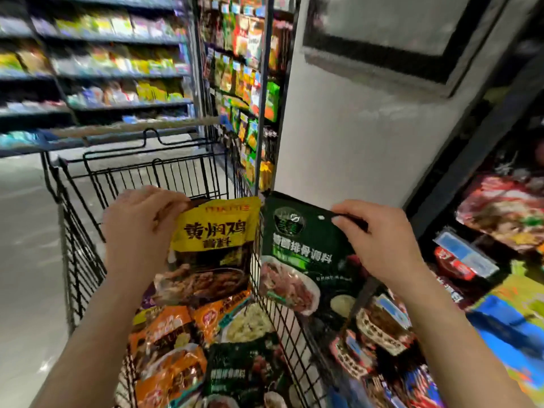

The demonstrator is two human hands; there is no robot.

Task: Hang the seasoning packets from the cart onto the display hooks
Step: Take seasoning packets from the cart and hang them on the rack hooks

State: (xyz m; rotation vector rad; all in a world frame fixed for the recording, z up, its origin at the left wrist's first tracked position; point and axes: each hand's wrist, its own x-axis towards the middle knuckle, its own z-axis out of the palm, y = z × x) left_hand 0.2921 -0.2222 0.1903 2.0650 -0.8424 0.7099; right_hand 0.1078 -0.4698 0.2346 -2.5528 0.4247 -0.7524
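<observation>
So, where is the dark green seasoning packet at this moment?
In the head view, right of centre: the right hand pinches the dark green packet by its top edge, just outside the cart's right wall, beside the yellow packet.

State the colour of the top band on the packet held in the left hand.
Yellow, with dark lettering, on the packet gripped by the left hand; head view.

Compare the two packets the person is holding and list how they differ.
The yellow packet is yellow-topped with bold black letters; the green packet is dark green with pale letters. The left hand holds the yellow packet over the cart; the right hand pinches the green packet's top corner outside its right wall. Both picture a cooked dish.
</observation>
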